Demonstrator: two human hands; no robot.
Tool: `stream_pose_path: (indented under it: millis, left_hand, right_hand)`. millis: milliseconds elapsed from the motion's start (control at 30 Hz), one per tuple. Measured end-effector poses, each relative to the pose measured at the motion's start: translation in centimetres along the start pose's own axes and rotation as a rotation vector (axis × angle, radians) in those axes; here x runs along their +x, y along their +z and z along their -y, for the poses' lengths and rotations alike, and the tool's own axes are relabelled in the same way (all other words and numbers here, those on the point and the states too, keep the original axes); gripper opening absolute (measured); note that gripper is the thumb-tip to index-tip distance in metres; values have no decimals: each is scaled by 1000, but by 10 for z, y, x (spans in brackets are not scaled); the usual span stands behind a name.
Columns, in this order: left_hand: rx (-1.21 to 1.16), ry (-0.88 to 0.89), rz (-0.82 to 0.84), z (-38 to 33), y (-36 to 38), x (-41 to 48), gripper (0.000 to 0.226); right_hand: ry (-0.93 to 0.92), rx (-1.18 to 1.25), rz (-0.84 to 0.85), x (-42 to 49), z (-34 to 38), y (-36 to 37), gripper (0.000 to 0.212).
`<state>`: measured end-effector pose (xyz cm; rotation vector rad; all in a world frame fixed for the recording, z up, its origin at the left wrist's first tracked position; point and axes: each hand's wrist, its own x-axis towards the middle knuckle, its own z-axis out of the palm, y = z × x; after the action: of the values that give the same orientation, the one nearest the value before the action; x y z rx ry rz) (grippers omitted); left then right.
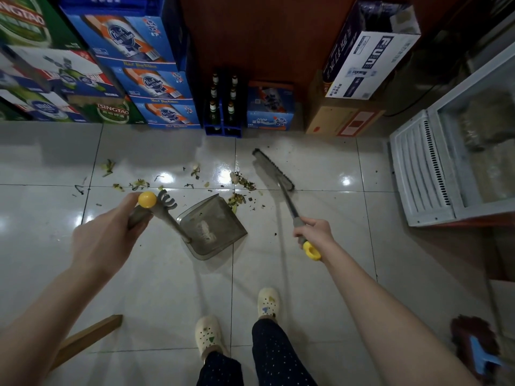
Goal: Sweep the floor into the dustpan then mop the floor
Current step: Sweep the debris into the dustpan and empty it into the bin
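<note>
Head view: left hand (107,235) gripping the handle of the dustpan (216,228), right hand (316,232) gripping the broom (274,169) beyond the dustpan's mouth, best press its lip flat and draw the scraps (242,183) there inward with short strokes.

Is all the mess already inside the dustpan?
No, the scraps lie scattered on the floor outside the dustpan.
</note>
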<state>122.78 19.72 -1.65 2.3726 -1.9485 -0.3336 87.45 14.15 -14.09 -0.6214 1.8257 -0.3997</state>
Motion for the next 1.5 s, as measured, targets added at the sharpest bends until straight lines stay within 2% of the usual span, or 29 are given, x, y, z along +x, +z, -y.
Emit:
stream_pose_path:
  millis: [133,233,367,467,667,867,1033,1200,1500]
  left_hand:
    - [-12,-8,-7,-1,1,-9,25]
    - [-27,-69,-34,2,1,-22,26]
    - [-40,-135,-52,10,4,-43,29]
    - [-54,-198,-74,18,5,-63,30]
    - [-49,-215,-93,44,8,-92,34]
    - [4,-123,-49,77,8,-103,31]
    - [-48,-82,30,114,-1,-102,29]
    - [-47,-64,12,148,-17,-105,27]
    - [-61,17,-50,211,-39,-108,29]
  right_hand:
    - [-23,-43,-48,18,1,-27,34]
    - [13,-42,-71,25,1,-28,8]
    - [74,-25,-36,22,-9,-2,20]
    - [85,-61,-7,9,-17,38,18]
    - [79,93,107,-20,4,104,34]
    - [67,98,177,-41,7,126,20]
    - [34,90,90,-58,-10,125,21]
    - [-20,33,17,-73,-38,117,19]
    - [135,210,-151,-93,-70,159,9]
